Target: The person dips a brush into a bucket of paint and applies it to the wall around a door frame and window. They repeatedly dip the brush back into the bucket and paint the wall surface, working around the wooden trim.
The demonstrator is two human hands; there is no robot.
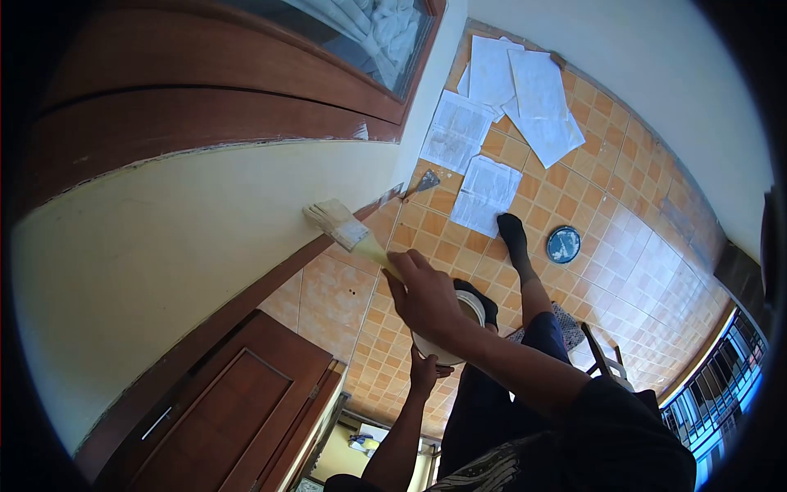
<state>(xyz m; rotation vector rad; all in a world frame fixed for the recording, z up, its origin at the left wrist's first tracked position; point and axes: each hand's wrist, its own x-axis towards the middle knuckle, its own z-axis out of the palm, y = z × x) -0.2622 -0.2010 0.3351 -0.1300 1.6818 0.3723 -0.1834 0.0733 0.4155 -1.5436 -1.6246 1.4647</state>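
My right hand (430,299) is closed around the pale handle of a wide paintbrush (348,232). Its whitish, paint-coated bristles point left and overlap the cream wall (205,213) just above the brown baseboard. Below and partly behind my right forearm is a round paint bucket (441,353) with a light rim, its inside mostly hidden. My left hand (425,373) grips the bucket from its lower side, fingers curled beneath it.
Paper sheets (539,94) lie on the orange tiled floor near the far wall. A putty knife (426,180) rests by the wall corner, and a paint-smeared lid (564,244) right of my feet. A brown window frame (246,111) runs above the wall; a wooden door (238,394) stands lower left.
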